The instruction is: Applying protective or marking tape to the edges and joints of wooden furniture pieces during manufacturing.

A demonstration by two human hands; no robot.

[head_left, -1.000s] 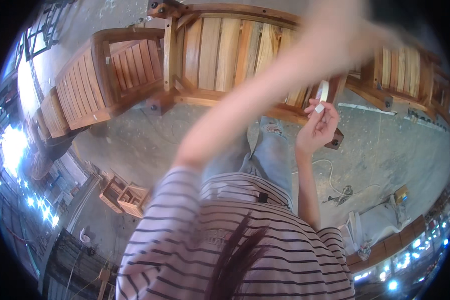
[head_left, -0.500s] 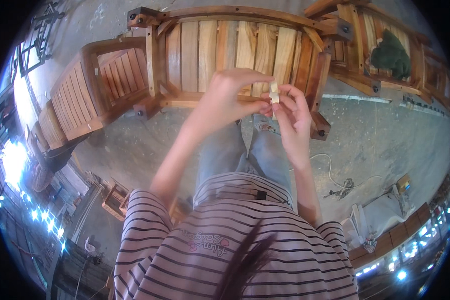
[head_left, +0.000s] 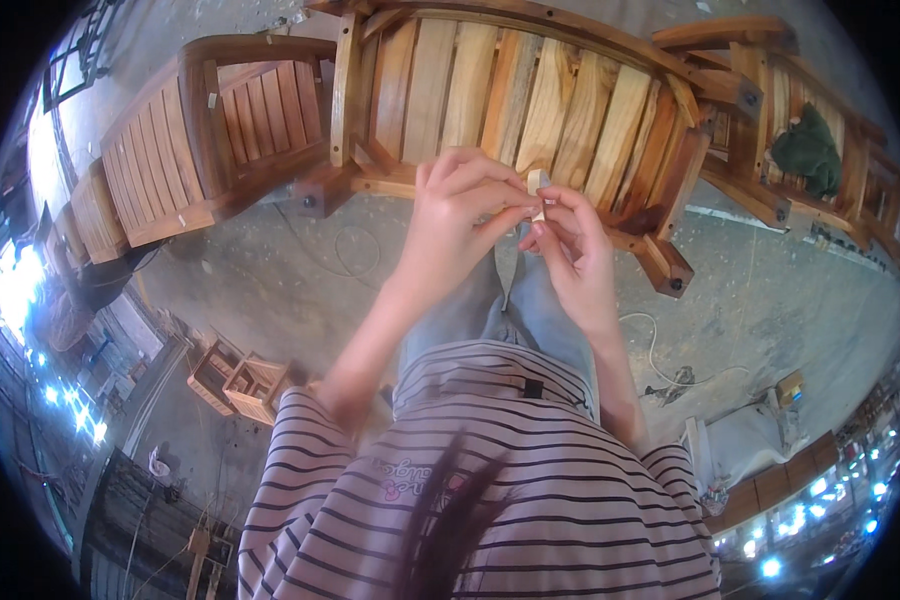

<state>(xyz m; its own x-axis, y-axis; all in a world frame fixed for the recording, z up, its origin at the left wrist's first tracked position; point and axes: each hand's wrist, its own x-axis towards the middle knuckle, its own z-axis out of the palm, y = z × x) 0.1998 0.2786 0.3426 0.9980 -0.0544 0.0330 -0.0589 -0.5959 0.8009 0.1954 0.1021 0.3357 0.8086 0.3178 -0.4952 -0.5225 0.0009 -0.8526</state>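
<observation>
In front of my legs, both hands meet at a small pale-yellow strip-like piece (head_left: pixel 535 182), too small and covered for me to tell its kind. My left hand (head_left: pixel 455 210) has its fingers bent, with thumb and fingertips closed at the piece's left side. From the right, my right hand (head_left: pixel 582 245) pinches it between thumb and fingers. The piece stands roughly upright, its lower part mostly hidden by my fingertips. Just beyond my hands is a wooden slatted bench (head_left: pixel 515 90) with light and reddish-brown slats.
Another slatted wooden piece (head_left: pixel 150 165) stands to the left. At the right, a dark green cloth (head_left: pixel 808 150) lies on further wooden furniture. A thin pale cord (head_left: pixel 653 345) curls on the concrete floor (head_left: pixel 760 290). Small wooden frames (head_left: pixel 255 385) stand at lower left.
My left fingers, spread wider before, have closed in on the pale piece. The view has shifted, so the bench sits farther right and higher, and more of the small wooden frames shows.
</observation>
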